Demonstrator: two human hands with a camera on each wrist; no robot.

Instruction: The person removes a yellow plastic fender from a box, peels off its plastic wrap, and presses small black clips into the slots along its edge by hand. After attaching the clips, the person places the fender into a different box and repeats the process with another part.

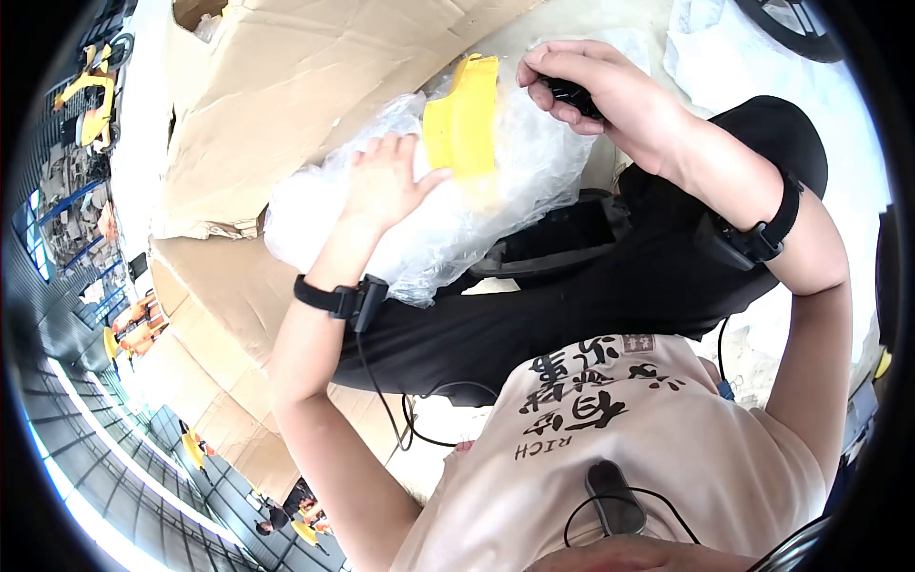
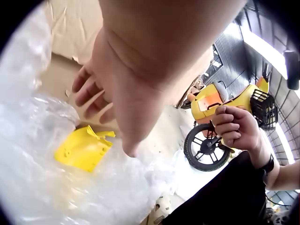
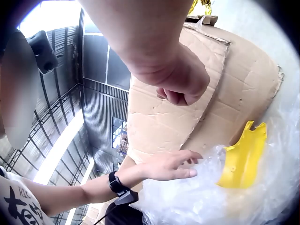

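Observation:
A curved yellow plastic panel (image 1: 461, 124) sticks out of a clear plastic bag (image 1: 538, 157) lying over the lap and cardboard. Against the bag, just left of the panel, is my left hand (image 1: 383, 183), fingers spread and thumb near the panel's edge. My right hand (image 1: 620, 100) is raised to the right of the panel, fingers curled around something small and black (image 1: 570, 95); its kind cannot be made out. From the right wrist, the notched end of the yellow panel (image 3: 243, 154) shows, while the right hand's contents are hidden.
Large brown cardboard (image 1: 315, 86) spreads along the left and far side. A dark trough-like part (image 1: 558, 238) lies below the bag, by the legs. A yellow scooter (image 2: 220, 101) with a black wheel (image 2: 206, 147) stands nearby. White wrapping (image 1: 715, 57) lies at the far right.

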